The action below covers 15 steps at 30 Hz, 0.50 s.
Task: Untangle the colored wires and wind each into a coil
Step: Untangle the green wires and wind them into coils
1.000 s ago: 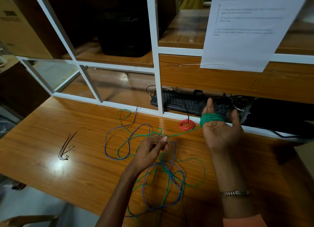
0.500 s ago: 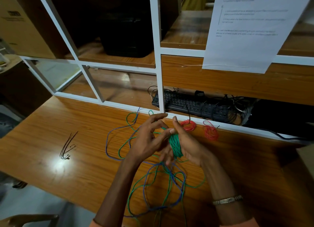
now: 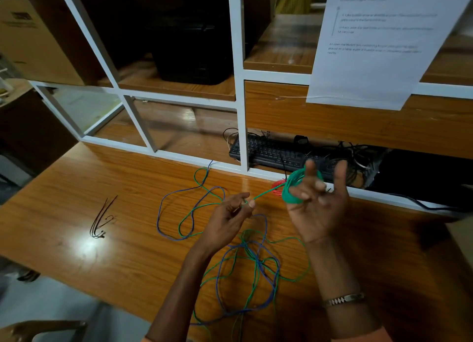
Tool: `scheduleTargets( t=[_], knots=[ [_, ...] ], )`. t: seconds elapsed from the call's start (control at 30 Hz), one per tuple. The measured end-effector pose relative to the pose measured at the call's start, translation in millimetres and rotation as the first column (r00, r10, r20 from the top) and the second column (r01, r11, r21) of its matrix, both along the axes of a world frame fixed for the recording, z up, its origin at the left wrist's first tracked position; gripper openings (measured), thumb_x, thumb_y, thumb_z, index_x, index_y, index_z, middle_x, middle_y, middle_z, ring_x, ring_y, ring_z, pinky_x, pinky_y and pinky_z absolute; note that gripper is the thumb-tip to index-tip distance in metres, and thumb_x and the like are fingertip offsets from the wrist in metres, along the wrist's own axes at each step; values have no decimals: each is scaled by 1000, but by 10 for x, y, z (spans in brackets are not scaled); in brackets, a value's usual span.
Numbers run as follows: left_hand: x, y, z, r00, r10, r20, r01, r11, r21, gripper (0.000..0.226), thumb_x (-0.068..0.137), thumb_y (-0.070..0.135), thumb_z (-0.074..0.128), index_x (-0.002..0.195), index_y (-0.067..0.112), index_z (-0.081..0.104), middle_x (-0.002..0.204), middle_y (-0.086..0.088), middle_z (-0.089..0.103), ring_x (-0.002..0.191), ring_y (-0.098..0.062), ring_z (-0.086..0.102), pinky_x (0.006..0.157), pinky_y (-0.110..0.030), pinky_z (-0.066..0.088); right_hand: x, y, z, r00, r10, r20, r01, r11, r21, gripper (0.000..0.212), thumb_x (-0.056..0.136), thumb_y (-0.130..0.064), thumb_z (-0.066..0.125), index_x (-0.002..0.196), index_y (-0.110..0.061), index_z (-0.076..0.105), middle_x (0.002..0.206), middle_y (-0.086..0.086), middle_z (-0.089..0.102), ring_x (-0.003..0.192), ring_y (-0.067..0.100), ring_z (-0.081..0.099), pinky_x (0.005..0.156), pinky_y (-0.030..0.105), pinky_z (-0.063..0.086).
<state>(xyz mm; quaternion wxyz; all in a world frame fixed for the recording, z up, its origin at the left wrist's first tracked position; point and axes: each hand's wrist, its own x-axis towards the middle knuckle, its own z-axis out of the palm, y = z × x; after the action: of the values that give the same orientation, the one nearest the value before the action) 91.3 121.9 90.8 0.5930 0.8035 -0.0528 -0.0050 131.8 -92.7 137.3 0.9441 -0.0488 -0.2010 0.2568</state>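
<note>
The right hand (image 3: 317,203) is raised palm-up above the tabletop (image 3: 76,188), with a green coil (image 3: 290,191) wound around its fingers, some of them curled through the loops. A taut run of green wire (image 3: 263,194) leads from the coil to the left hand (image 3: 230,213), which pinches it between thumb and fingertips. Below and to the left of the hands, the loose green wire lies tangled with a blue wire (image 3: 163,213) in wide loops on the tabletop. A red coil (image 3: 277,188) lies partly hidden behind the green coil, near the white shelf frame (image 3: 239,98). A keyboard (image 3: 271,152) sits behind that frame. A few black cable ties (image 3: 101,221) lie well to the left, and a printed sheet (image 3: 378,47) hangs on the shelf.
</note>
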Motion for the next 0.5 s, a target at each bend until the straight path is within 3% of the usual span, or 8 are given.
scheduleTargets(
  t=[0.13,0.2,0.23,0.3,0.33,0.37,0.43,0.5],
  knots=[
    [-31,-4,-37,997,-22,80,15,997,81,8,99,35,70,96,33,77,148,11,59,149,-2,39,119,-29,35,74,-110,32,921,-294,-256,263,953,-147,89,100,-65,45,151,8,36,137,19,63,125,23,64,109,34,43],
    [-28,-40,-4,979,-77,191,50,988,143,3,97,29,74,98,29,76,149,10,58,154,-5,32,123,-30,30,103,-35,17,889,-409,-204,278,838,-469,90,100,-64,44,155,5,28,149,24,52,139,28,52,119,37,32],
    [-21,-68,34,960,-112,256,64,980,189,3,97,27,74,98,24,76,149,9,58,155,-8,31,124,-31,29,105,22,-27,900,-417,-130,237,716,-657,93,97,-66,45,158,2,24,152,24,49,141,27,50,121,36,29],
    [11,-120,140,913,-170,371,64,957,281,8,97,26,74,100,19,78,151,8,57,156,-11,31,124,-31,30,62,161,-75,967,-252,-39,95,499,-861,97,92,-74,45,157,-2,31,153,19,49,136,19,53,118,35,34],
    [30,-129,199,896,-184,404,57,950,306,10,96,26,76,102,19,79,153,6,55,155,-12,33,124,-31,31,22,220,-75,991,-129,-38,24,445,-895,95,92,-78,41,152,-4,42,145,16,57,124,13,61,111,33,42],
    [49,-120,248,890,-181,418,47,949,313,11,94,28,78,102,20,80,155,5,52,154,-11,34,123,-31,32,-16,255,-66,998,-33,-49,-32,410,-911,91,94,-80,34,143,-7,54,127,13,66,104,9,66,99,29,49],
    [61,-55,324,898,-146,414,15,953,303,13,89,34,83,98,24,82,161,7,45,154,-9,34,122,-30,33,-91,286,-33,994,69,-84,-104,366,-925,86,95,-79,24,115,-8,68,87,13,59,76,12,63,82,29,55],
    [57,34,348,909,-112,402,-8,959,285,21,80,42,88,92,27,81,164,10,40,153,-7,34,121,-27,33,-134,297,-23,978,195,-73,-130,298,-946,102,91,-85,20,99,4,67,84,27,57,69,26,67,84,44,58]
  ],
)
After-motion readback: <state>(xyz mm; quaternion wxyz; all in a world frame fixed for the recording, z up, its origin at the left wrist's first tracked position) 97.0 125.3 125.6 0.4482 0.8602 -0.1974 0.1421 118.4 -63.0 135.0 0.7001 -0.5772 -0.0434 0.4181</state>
